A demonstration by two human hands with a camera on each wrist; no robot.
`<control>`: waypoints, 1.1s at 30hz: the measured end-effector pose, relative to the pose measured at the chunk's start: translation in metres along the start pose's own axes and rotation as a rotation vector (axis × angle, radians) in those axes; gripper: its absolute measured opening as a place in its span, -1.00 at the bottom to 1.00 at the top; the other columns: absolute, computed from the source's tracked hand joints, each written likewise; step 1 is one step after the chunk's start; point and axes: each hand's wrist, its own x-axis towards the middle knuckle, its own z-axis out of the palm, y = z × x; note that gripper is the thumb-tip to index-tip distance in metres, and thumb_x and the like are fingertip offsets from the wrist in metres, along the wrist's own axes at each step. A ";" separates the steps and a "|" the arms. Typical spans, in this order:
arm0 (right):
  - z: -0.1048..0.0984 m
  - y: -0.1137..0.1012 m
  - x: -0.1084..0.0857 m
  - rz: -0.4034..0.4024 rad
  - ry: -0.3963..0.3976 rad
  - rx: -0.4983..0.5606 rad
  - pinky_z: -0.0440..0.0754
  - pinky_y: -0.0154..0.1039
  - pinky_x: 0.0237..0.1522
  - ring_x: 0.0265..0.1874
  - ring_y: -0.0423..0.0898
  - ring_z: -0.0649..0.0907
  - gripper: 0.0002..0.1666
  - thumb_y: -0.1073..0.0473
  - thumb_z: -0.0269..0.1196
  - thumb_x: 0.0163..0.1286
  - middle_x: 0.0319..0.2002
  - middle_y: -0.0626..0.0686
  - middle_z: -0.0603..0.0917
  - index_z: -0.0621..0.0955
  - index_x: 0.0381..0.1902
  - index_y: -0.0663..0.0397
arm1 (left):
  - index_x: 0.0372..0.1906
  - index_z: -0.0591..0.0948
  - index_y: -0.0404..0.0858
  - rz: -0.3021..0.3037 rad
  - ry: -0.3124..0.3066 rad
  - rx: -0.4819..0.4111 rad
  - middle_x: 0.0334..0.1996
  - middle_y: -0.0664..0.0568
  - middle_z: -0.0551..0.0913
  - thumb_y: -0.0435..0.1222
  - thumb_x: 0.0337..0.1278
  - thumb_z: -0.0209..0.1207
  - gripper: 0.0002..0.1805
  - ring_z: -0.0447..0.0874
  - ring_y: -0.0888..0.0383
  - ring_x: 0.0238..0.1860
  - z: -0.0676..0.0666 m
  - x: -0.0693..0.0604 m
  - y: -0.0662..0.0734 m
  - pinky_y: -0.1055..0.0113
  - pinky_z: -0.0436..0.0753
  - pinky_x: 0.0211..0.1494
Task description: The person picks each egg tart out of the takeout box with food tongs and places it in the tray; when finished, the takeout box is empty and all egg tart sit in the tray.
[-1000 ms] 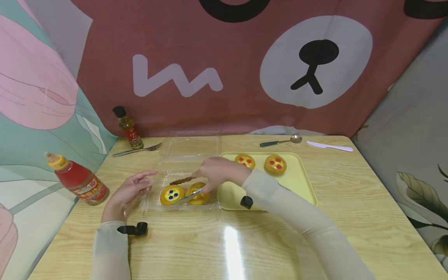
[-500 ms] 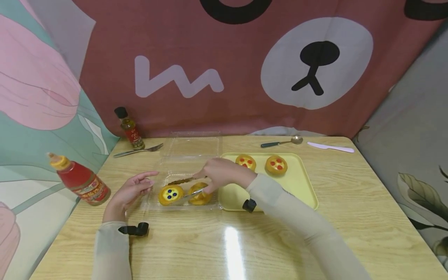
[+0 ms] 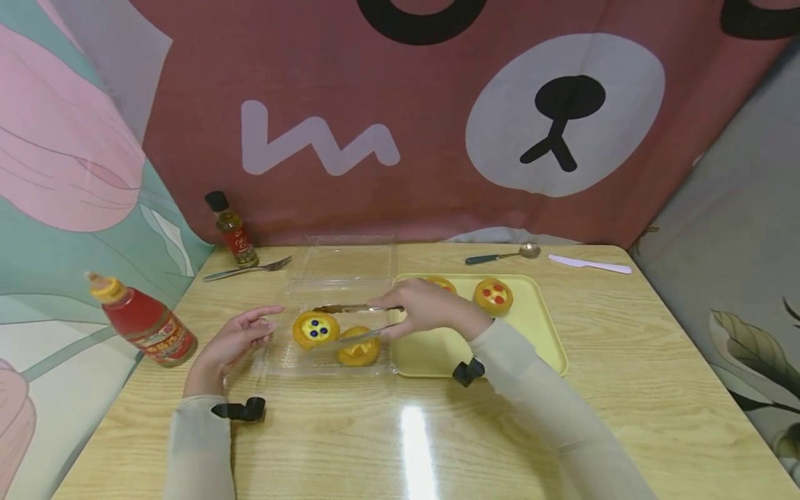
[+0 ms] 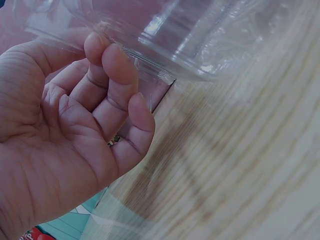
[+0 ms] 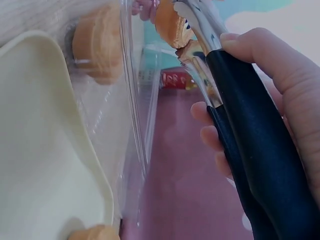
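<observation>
My right hand [image 3: 431, 305] grips metal tongs with dark handles [image 5: 250, 120]. Between the tongs' tips is a round golden tart with blue dots [image 3: 315, 329], lifted above the clear plastic box [image 3: 342, 267], whose lid lies folded back. Below the tongs, a second tart with a yellow top [image 3: 359, 353] sits inside the box. My left hand [image 3: 228, 340] is at the box's left side, its fingers loosely bent and the index pointing toward it. In the left wrist view the fingertips [image 4: 119, 62] are against or very near the plastic edge; I cannot tell which.
Right of the box lies a yellow tray [image 3: 531, 340] with red-dotted tarts [image 3: 492, 296]. A red sauce bottle [image 3: 150, 330], an oil bottle [image 3: 234, 236] and a fork [image 3: 250, 269] are at left. Behind the tray lie a spoon [image 3: 503, 255] and a lilac knife [image 3: 587, 264].
The tongs have closed on the blue-dotted tart and raised it off the box floor. My right hand has moved right and slightly up. The left hand has stayed almost still.
</observation>
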 end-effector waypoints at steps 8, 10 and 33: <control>-0.010 0.011 -0.027 0.033 0.080 -0.032 0.59 -0.18 -0.16 -0.19 -0.10 0.65 -0.36 -0.02 0.36 0.17 -0.04 0.04 0.68 0.55 0.19 0.06 | 0.15 0.53 -0.15 -0.033 0.017 -0.014 -0.51 0.19 0.49 -0.37 0.33 0.06 -0.67 0.46 0.33 -0.47 0.003 0.001 0.003 0.47 0.49 -0.37; -0.013 0.013 -0.035 0.044 0.098 -0.024 0.59 -0.14 -0.14 -0.17 -0.07 0.65 -0.37 -0.01 0.36 0.17 -0.03 0.06 0.67 0.55 0.19 0.06 | 0.17 0.51 -0.18 -0.034 0.021 -0.003 -0.52 0.18 0.48 -0.36 0.33 0.05 -0.66 0.45 0.32 -0.48 0.003 0.000 0.003 0.46 0.48 -0.37; -0.007 0.034 -0.147 0.168 0.270 -0.081 0.62 -0.11 -0.17 -0.16 -0.06 0.66 -0.38 0.04 0.43 0.06 -0.07 0.06 0.69 0.61 0.11 0.10 | 0.25 0.41 -0.31 -0.033 0.019 0.029 -0.54 0.20 0.47 -0.37 0.35 0.03 -0.60 0.42 0.31 -0.50 0.001 0.001 0.002 0.46 0.44 -0.40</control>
